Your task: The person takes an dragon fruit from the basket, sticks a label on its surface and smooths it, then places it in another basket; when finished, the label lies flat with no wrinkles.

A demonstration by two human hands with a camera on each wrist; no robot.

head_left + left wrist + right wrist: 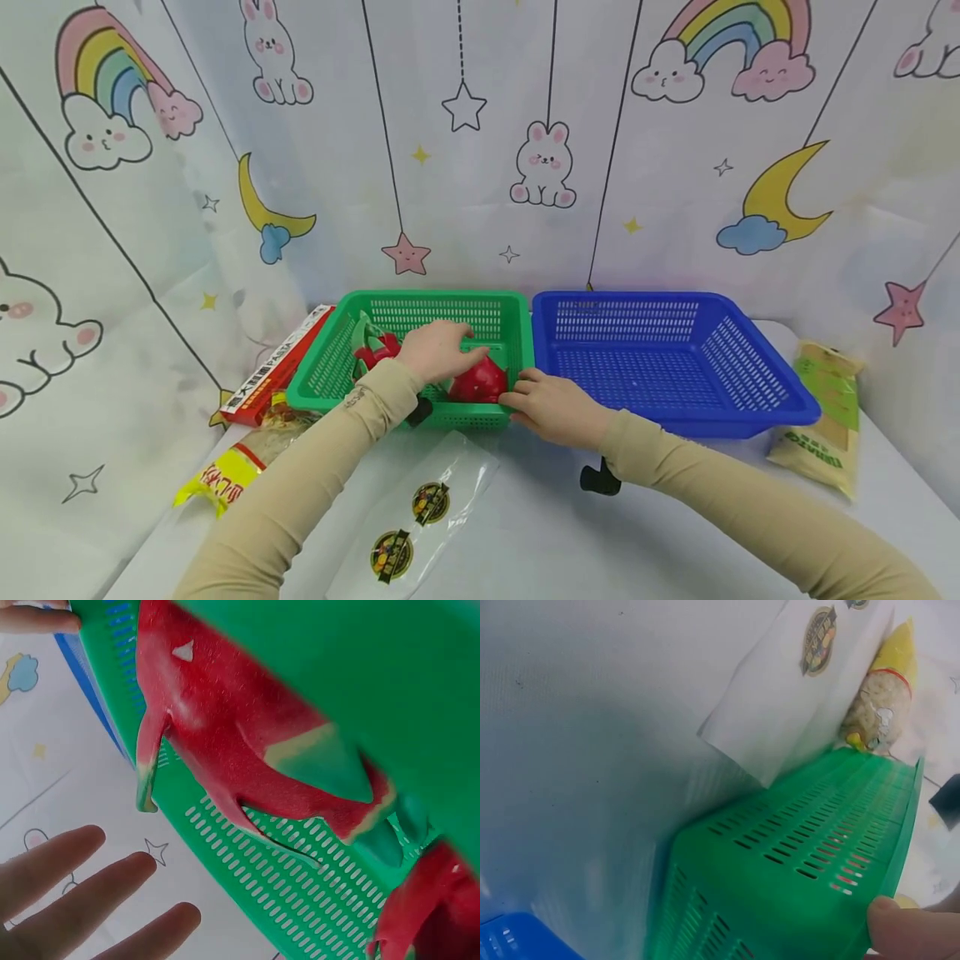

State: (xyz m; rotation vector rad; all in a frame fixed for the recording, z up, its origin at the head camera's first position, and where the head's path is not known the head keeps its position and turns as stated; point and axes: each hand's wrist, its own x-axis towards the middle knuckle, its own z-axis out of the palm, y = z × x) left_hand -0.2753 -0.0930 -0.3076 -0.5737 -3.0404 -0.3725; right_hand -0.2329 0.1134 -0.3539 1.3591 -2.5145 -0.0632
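Observation:
A green perforated basket (pixel 522 321) holds two red dragon fruits with green-tipped scales. One dragon fruit (pixel 482 382) lies toward the front right, and the other dragon fruit (pixel 377 350) is partly hidden behind the left arm. My left hand (pixel 438 352) hovers over the basket between them; in the left wrist view its fingers (pixel 90 892) are extended, apart from the near fruit. At the basket's front right corner, my right hand (pixel 558 408) grips the rim, with the thumb (pixel 907 930) against the outer side in the right wrist view.
A blue perforated basket (pixel 626 371) stands right beside the green one. A clear bag with round labels (pixel 431 533) lies in front. At left are a red pasta box (pixel 273 371) and a yellow noodle bag (pixel 243 462); a green-and-tan packet (pixel 828 417) lies at right.

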